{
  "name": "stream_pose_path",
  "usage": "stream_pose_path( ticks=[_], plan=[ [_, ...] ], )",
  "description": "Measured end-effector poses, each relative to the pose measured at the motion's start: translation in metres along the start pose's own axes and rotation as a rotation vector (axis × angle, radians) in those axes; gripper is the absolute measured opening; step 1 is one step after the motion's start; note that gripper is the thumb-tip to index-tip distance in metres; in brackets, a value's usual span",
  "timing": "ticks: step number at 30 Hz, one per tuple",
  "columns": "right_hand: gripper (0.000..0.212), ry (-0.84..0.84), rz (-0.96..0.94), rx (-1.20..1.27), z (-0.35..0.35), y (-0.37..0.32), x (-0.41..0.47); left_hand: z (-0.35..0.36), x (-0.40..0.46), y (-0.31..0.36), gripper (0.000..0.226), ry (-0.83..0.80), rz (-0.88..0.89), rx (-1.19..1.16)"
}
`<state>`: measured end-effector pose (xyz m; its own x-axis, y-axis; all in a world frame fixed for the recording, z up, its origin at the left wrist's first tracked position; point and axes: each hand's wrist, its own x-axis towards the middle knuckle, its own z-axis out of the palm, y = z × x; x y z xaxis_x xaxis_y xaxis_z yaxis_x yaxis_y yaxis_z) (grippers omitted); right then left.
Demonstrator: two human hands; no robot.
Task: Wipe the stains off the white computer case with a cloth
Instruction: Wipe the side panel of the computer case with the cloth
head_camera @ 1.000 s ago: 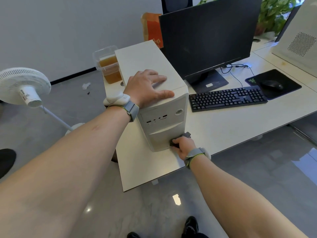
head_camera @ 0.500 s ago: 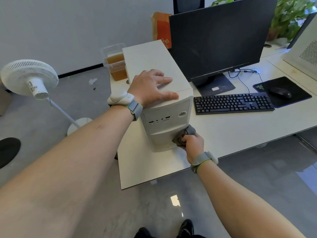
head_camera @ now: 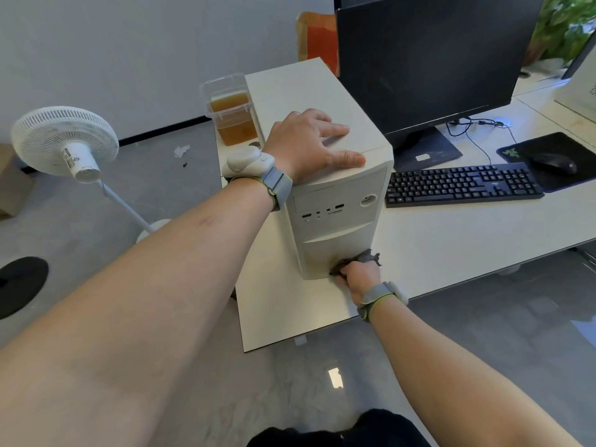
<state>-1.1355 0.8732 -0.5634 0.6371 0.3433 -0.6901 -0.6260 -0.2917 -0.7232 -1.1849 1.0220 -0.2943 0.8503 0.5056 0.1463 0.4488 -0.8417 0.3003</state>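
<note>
While the white computer case [head_camera: 325, 150] is stood upright near the front left corner of the desk [head_camera: 451, 243], a strip of bare desktop is left between its base and the near edge, and a wider bare stretch is seen to its right, in front of the keyboard [head_camera: 464, 185]. A clear container [head_camera: 233, 114] of amber liquid is placed just beside its left flank. A green logo is printed on the mouse mat [head_camera: 548, 156], but no writing can be read. The case's front panel is turned toward the wearer, and its long axis runs away toward the wall. The left hand [head_camera: 309, 146] is laid flat on the top, fingers straight and slightly spread. The dark cloth [head_camera: 361, 261] is bunched in the curled fingers of the right hand [head_camera: 358, 275] and pressed against the panel's lower right corner.
</note>
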Motion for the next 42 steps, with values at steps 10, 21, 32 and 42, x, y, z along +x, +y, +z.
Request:
stream_pose_path(
  ticks=[10,21,32,42],
  plan=[
    [0.04,0.059,-0.106,0.204,0.003,-0.023,-0.041,-0.003,-0.001,0.0,0.085,0.0,0.018,0.01],
    [0.019,0.197,-0.196,0.302,0.012,-0.044,-0.073,-0.002,-0.002,-0.001,0.085,0.001,0.038,0.042],
    [0.022,0.125,-0.409,0.32,0.011,-0.062,-0.105,-0.004,-0.004,-0.001,0.087,0.004,0.046,0.045],
    [0.037,0.129,-0.24,0.307,0.006,-0.048,-0.084,-0.002,-0.002,-0.001,0.09,0.007,0.049,0.055]
  ],
)
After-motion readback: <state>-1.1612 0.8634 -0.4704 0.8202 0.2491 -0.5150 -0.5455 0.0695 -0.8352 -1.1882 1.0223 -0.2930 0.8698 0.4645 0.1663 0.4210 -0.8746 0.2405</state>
